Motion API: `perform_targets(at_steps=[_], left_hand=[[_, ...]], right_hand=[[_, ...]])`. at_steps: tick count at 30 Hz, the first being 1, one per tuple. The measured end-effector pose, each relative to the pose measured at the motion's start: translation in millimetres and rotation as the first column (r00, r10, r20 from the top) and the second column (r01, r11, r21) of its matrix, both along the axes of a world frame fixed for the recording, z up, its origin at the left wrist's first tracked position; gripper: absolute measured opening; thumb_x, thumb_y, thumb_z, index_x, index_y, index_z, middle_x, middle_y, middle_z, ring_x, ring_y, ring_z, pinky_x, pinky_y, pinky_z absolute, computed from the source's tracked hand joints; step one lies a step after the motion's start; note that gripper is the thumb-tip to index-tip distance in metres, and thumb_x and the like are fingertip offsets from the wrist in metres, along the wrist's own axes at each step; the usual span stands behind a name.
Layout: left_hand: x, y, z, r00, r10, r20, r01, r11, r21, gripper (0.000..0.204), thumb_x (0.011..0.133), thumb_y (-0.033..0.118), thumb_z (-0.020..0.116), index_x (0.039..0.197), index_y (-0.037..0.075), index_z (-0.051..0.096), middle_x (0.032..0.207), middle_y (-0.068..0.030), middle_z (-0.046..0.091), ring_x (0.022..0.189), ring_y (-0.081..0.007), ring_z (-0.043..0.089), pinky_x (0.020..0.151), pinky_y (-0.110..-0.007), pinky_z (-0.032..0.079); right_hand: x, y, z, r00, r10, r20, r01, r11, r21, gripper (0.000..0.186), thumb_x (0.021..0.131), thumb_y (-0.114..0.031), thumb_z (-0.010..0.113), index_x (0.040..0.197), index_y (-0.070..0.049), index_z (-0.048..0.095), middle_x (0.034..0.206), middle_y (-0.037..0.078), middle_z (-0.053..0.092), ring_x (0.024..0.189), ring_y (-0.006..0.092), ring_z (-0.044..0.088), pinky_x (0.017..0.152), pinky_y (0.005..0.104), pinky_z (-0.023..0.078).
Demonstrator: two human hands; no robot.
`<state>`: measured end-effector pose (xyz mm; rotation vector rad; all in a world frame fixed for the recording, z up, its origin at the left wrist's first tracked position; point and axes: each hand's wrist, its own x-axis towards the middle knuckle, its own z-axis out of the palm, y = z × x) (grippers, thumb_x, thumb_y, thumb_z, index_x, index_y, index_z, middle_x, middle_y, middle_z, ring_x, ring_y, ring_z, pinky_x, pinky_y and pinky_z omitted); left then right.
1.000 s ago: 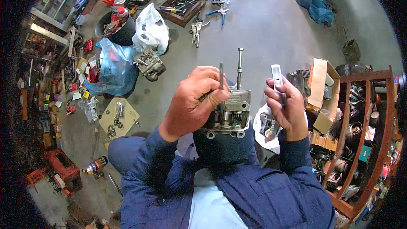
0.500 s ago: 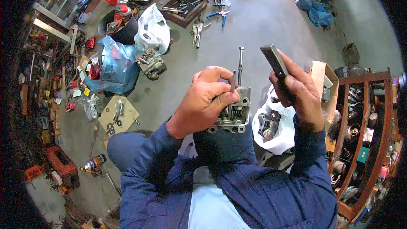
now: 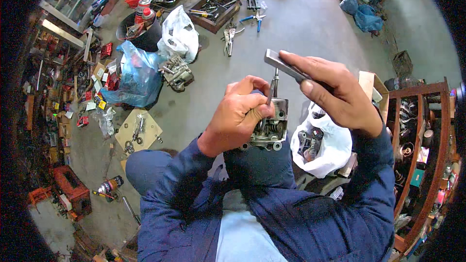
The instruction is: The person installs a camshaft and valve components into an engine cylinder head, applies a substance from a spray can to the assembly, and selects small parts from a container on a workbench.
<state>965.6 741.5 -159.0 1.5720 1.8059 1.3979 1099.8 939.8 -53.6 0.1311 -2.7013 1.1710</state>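
In front of me a metal cylinder head (image 3: 274,131) rests at my legs, with a long bolt (image 3: 276,78) standing up from its back. My left hand (image 3: 235,116) pinches a thin upright metal pin (image 3: 268,98) at the head's left side, and its fingers cover part of the casting. Above and to the right, my right hand (image 3: 340,94) grips a flat, dark grey metal bar (image 3: 284,65), held tilted with its far end above the bolt and pin; whether it touches either is unclear. A white plastic bag (image 3: 336,150) of metal parts lies to the right.
A blue bag (image 3: 133,80), engine casting (image 3: 177,75) and cardboard sheet (image 3: 126,131) with small parts lie left. Tool trays (image 3: 213,13), pliers (image 3: 229,41) and a bucket (image 3: 141,38) stand or lie ahead. A wooden parts rack (image 3: 446,92) and carton (image 3: 368,80) line the right.
My right hand has swung the bar leftward, turning it from upright to slanted above the head. My left hand has shifted slightly right, still pinching the pin.
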Motion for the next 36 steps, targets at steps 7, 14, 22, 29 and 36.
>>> perform_targets(at_steps=[7, 14, 22, 29, 36], left_hand=[[3, -2, -10, 0.984, 0.019, 0.175, -0.029, 0.998, 0.056, 0.013, 0.092, 0.016, 0.064, 0.086, 0.006, 0.072, 0.106, -0.0108, 0.065, 0.107, -0.0299, 0.062, 0.098, -0.041, 0.042], [0, -3, -13, 0.985, -0.004, 0.173, -0.017, 0.993, 0.118, 0.016, 0.091, 0.018, 0.066, 0.082, 0.006, 0.07, 0.1, -0.0085, 0.065, 0.101, -0.0265, 0.063, 0.089, -0.041, 0.043], [-5, -8, -21, 0.97, -0.001, 0.244, -0.025, 0.994, 0.103, 0.017, 0.093, 0.017, 0.066, 0.082, 0.003, 0.07, 0.102, -0.0093, 0.061, 0.098, -0.0237, 0.061, 0.093, -0.037, 0.044], [-6, -5, -23, 0.996, -0.02, 0.087, 0.009, 0.993, 0.121, 0.019, 0.096, 0.012, 0.064, 0.083, -0.001, 0.068, 0.11, -0.0101, 0.054, 0.097, -0.0181, 0.06, 0.088, -0.031, 0.05], [-2, -3, -26, 0.941, -0.005, 0.339, -0.044, 0.99, 0.136, 0.015, 0.09, 0.013, 0.068, 0.079, 0.004, 0.069, 0.098, -0.0097, 0.064, 0.095, -0.0274, 0.063, 0.088, -0.04, 0.045]], right_hand=[[-19, -1, 6, 0.965, 0.139, 0.224, -0.125, 0.989, -0.074, 0.046, 0.103, -0.023, 0.06, 0.143, -0.001, 0.057, 0.1, 0.018, 0.069, 0.086, 0.0257, 0.064, 0.081, 0.0371, 0.05], [-22, 0, 48, 0.949, -0.271, 0.159, 0.302, 0.926, -0.225, 0.047, 0.102, -0.021, 0.061, 0.145, -0.002, 0.056, 0.111, 0.015, 0.072, 0.093, 0.0205, 0.064, 0.088, 0.0355, 0.05], [-34, -7, 46, 0.975, -0.149, 0.163, 0.167, 0.981, -0.103, 0.048, 0.107, -0.027, 0.054, 0.149, -0.004, 0.053, 0.118, 0.007, 0.074, 0.096, 0.0172, 0.065, 0.088, 0.0355, 0.05], [-38, 8, 11, 0.991, 0.115, 0.062, -0.128, 0.949, 0.289, 0.048, 0.11, -0.027, 0.049, 0.152, -0.005, 0.049, 0.133, 0.015, 0.068, 0.095, 0.0175, 0.064, 0.093, 0.0361, 0.05], [-53, 8, 39, 0.966, -0.23, -0.118, 0.19, 0.94, -0.282, 0.054, 0.11, -0.032, 0.051, 0.155, -0.004, 0.045, 0.071, -0.008, 0.038, 0.056, 0.0019, 0.033, 0.048, 0.0208, 0.026]])
